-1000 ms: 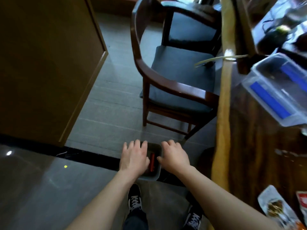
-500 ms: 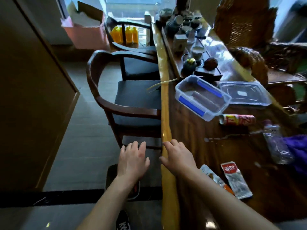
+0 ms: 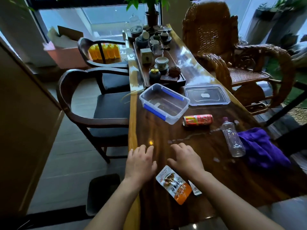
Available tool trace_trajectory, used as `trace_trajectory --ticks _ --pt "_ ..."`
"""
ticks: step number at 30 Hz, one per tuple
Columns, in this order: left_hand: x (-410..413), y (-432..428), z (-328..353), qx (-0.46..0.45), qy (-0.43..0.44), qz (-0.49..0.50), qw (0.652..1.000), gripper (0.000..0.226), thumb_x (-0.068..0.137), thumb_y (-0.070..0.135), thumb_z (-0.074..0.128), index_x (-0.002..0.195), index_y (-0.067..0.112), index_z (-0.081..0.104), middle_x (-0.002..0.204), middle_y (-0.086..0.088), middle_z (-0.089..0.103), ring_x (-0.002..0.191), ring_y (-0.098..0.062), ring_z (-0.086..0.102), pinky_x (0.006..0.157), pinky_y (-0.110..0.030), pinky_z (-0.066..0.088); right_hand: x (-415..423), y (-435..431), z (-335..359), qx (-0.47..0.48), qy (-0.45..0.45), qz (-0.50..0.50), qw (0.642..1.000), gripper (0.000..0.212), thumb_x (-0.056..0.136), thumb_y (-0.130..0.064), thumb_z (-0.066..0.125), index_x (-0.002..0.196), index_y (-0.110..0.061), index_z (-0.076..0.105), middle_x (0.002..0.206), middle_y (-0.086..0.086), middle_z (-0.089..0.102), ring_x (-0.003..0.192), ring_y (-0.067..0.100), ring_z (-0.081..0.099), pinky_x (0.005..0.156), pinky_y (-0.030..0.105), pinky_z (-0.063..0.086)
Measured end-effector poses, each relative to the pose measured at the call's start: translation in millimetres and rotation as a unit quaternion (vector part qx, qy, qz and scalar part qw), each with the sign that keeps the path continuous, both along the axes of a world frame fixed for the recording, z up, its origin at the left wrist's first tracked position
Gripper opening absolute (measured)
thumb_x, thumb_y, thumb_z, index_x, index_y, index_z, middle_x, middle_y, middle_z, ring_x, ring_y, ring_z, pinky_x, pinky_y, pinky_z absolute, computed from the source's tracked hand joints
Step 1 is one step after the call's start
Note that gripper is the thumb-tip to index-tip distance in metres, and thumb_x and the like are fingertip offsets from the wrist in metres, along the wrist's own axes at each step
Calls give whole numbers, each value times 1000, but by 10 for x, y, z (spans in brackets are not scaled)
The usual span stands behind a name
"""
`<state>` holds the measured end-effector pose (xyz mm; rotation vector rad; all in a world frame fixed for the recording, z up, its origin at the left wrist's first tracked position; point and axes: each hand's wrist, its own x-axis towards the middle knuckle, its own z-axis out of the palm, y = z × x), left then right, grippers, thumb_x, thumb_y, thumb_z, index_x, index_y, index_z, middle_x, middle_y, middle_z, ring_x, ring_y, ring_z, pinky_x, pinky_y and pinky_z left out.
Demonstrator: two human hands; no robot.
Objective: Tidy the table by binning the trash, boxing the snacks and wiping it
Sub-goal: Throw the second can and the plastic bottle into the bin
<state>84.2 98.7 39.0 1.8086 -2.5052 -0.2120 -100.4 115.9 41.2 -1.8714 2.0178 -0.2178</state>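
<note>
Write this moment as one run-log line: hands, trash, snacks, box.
left hand: empty, open | right hand: empty, open | can, bottle: lying on table | snack packet: unboxed | box: open, empty

Long dark wooden table (image 3: 166, 135), glossy. On it: open clear box (image 3: 164, 103), its lid (image 3: 207, 95) beside, tipped red can (image 3: 197, 120), lying clear bottle (image 3: 232, 138), purple cloth (image 3: 260, 148), snack packet (image 3: 174, 184), tea tray (image 3: 141, 67) far end.

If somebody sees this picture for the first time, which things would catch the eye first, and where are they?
Probably the red drink can lying on its side mid-table, just right of the open clear container with blue clips. Next, the purple cloth bunched at the right edge beside a fallen plastic bottle, and the orange snack packet between both empty hands.
</note>
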Motion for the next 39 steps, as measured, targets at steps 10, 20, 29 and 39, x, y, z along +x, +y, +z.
trace_trajectory --ticks 10,20,29,39 --pt "-345 -265 152 -12 12 -77 997 54 90 45 54 139 25 44 126 -2 57 116 -21 55 104 -40 43 -307 39 131 -15 10 -93 996 51 88 -48 65 134 -29 52 125 -3 58 115 19 53 86 35 50" --pt "-938 -522 249 -7 55 -129 990 48 87 44 61 131 29 49 114 0 59 99 -16 59 87 -33 51 -1062 69 264 -11 36 -204 978 55 88 -49 66 135 -25 53 124 0 61 116 22 57 91 40 53" --pt "-1811 -899 182 -9 54 -141 989 48 86 42 64 129 26 53 117 -3 62 101 -20 62 84 -36 54 -1979 -170 58 5 46 -231 972 55 87 -44 70 133 -20 52 122 7 59 111 27 57 87 41 53" --pt "-2591 -1429 -71 2 -5 -151 989 53 81 35 65 129 18 51 116 -8 58 101 -27 60 83 -40 54 -2601 -524 -331 31 44 -222 974 64 84 -56 69 129 -17 47 122 7 54 109 25 55 83 36 52"
